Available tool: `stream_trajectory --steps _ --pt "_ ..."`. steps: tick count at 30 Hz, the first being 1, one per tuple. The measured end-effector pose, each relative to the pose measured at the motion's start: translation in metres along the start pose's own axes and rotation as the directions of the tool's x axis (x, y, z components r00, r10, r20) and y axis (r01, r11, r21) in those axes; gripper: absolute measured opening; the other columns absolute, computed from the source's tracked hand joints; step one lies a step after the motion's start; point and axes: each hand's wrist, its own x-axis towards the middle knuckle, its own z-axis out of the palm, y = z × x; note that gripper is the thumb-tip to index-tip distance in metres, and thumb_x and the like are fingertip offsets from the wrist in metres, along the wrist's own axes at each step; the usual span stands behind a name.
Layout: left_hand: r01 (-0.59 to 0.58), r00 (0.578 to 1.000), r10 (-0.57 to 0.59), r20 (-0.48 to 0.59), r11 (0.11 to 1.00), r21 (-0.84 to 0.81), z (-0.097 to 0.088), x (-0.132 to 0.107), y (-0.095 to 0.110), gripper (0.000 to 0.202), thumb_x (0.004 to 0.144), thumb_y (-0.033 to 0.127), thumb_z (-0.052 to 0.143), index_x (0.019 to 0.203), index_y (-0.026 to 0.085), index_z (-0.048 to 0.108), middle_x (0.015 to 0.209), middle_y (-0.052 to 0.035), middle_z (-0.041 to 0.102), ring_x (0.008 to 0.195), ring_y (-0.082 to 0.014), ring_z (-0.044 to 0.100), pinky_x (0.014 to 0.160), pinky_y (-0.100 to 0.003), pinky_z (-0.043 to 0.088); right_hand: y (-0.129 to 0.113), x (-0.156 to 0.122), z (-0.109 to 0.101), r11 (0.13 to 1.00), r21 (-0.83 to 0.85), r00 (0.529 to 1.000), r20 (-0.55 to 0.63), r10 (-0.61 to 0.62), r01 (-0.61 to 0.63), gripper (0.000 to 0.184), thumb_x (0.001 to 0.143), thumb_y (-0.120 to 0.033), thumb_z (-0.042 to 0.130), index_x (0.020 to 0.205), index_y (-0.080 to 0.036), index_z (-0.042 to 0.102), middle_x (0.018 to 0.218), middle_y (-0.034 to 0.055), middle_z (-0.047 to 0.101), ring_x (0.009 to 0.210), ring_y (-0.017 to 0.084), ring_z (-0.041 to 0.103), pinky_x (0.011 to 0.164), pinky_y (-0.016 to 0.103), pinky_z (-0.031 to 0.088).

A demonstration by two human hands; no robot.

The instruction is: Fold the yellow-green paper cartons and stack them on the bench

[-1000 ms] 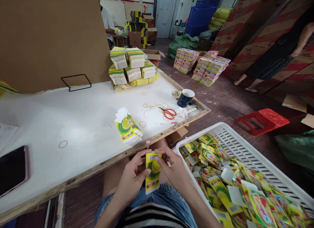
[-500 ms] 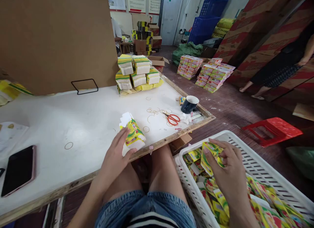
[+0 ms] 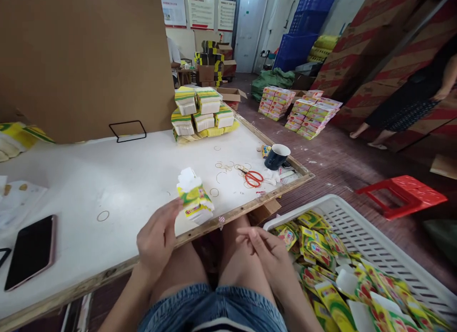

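My left hand (image 3: 157,239) hovers at the near edge of the white table (image 3: 124,180), fingers apart, its fingertips at the left side of a small stack of yellow-green packets (image 3: 195,201). My right hand (image 3: 266,253) is over my right knee, fingers loosely spread and holding nothing. It lies just left of the white slotted basket (image 3: 321,201), which holds several loose yellow-green packets (image 3: 317,249).
On the table lie a black phone (image 3: 30,251), loose rubber bands (image 3: 103,216), red scissors (image 3: 253,177), a dark mug (image 3: 277,156) and banded packet bundles (image 3: 203,111). A cardboard sheet (image 3: 82,61) stands behind. A red stool (image 3: 403,191) and a standing person (image 3: 410,99) are to the right.
Both hands held one packet over my lap. The left set it on the table stack; the right reached into the basket, then drew back over my knee with nothing in it.
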Motion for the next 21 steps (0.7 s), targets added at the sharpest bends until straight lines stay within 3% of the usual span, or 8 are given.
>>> stream_trajectory --steps 3,7,10,12,13,15,18,21 --pt "-0.346 0.928 0.365 0.077 0.919 -0.192 -0.004 -0.017 0.027 0.041 0.083 -0.001 0.051 0.122 0.009 0.056 0.119 -0.0151 0.067 0.118 -0.0230 0.059 0.095 -0.035 0.053 -0.003 0.000 0.014 0.974 0.207 0.994 0.076 0.077 -0.091 0.045 0.086 -0.055 0.053 0.095 -0.017 0.074 0.064 0.0033 0.065 0.053 0.012 0.046 0.049 0.023 0.034" --pt "-0.440 0.821 0.530 0.215 0.826 -0.353 0.003 -0.037 0.046 0.052 0.079 -0.004 0.055 0.130 0.007 0.050 0.118 -0.0135 0.069 0.124 -0.0254 0.053 0.097 -0.037 0.053 -0.001 0.003 0.017 0.940 0.293 0.984 0.055 0.167 -0.176 0.035 0.074 -0.048 0.071 0.090 -0.017 0.075 0.062 0.0007 0.064 0.051 0.010 0.046 0.048 0.021 0.035" --pt "-0.267 0.918 0.365 0.158 0.860 -0.435 0.010 -0.042 0.053 0.054 0.077 -0.003 0.058 0.128 0.016 0.054 0.131 -0.0099 0.060 0.127 -0.0264 0.050 0.102 -0.039 0.049 0.001 0.002 0.013 0.948 0.297 0.987 -0.069 0.143 -0.116 0.029 0.072 -0.044 0.075 0.086 -0.019 0.075 0.069 0.0019 0.069 0.062 0.014 0.057 0.058 0.024 0.045" --pt "0.029 0.996 0.025 0.089 0.832 -0.553 0.013 -0.039 0.058 0.051 0.081 0.004 0.058 0.129 0.021 0.054 0.141 -0.0083 0.051 0.131 -0.0255 0.046 0.108 -0.039 0.042 0.003 -0.002 0.012 0.948 0.306 0.987 -0.110 0.121 -0.082 0.026 0.072 -0.042 0.075 0.085 -0.019 0.075 0.076 0.0034 0.072 0.072 0.017 0.062 0.068 0.027 0.049" --pt "0.205 0.978 -0.174 0.112 0.741 -0.640 0.014 -0.035 0.061 0.049 0.084 0.010 0.058 0.132 0.023 0.051 0.144 -0.0077 0.047 0.132 -0.0248 0.044 0.110 -0.038 0.039 0.003 -0.004 0.014 0.946 0.314 0.989 -0.099 0.112 -0.076 0.025 0.073 -0.041 0.074 0.086 -0.019 0.074 0.080 0.0042 0.073 0.076 0.018 0.064 0.072 0.028 0.050" --pt "0.491 0.846 -0.424 0.323 0.386 -0.781 0.015 -0.027 0.066 0.047 0.088 0.026 0.058 0.134 0.026 0.048 0.144 -0.0083 0.048 0.131 -0.0258 0.045 0.109 -0.039 0.040 0.005 -0.008 0.018 0.936 0.340 0.994 -0.030 0.104 -0.087 0.024 0.076 -0.039 0.073 0.089 -0.019 0.073 0.082 0.0050 0.073 0.078 0.018 0.065 0.073 0.028 0.050" --pt "0.689 0.649 -0.334 0.684 -0.122 -0.714 0.017 -0.019 0.069 0.048 0.080 0.045 0.065 0.122 0.024 0.061 0.130 -0.0108 0.062 0.122 -0.0314 0.054 0.102 -0.043 0.045 0.007 -0.013 0.026 0.913 0.385 0.991 0.071 0.112 -0.130 0.022 0.079 -0.037 0.071 0.093 -0.020 0.071 0.082 0.0048 0.074 0.075 0.016 0.065 0.070 0.026 0.050" --pt "0.718 0.582 -0.212 0.785 -0.318 -0.619 0.018 -0.018 0.069 0.048 0.071 0.047 0.073 0.112 0.022 0.068 0.120 -0.0112 0.068 0.117 -0.0332 0.058 0.099 -0.043 0.047 0.007 -0.016 0.031 0.911 0.388 0.988 0.105 0.110 -0.143 0.020 0.079 -0.036 0.070 0.090 -0.020 0.070 0.086 0.0056 0.074 0.080 0.017 0.066 0.073 0.026 0.050"
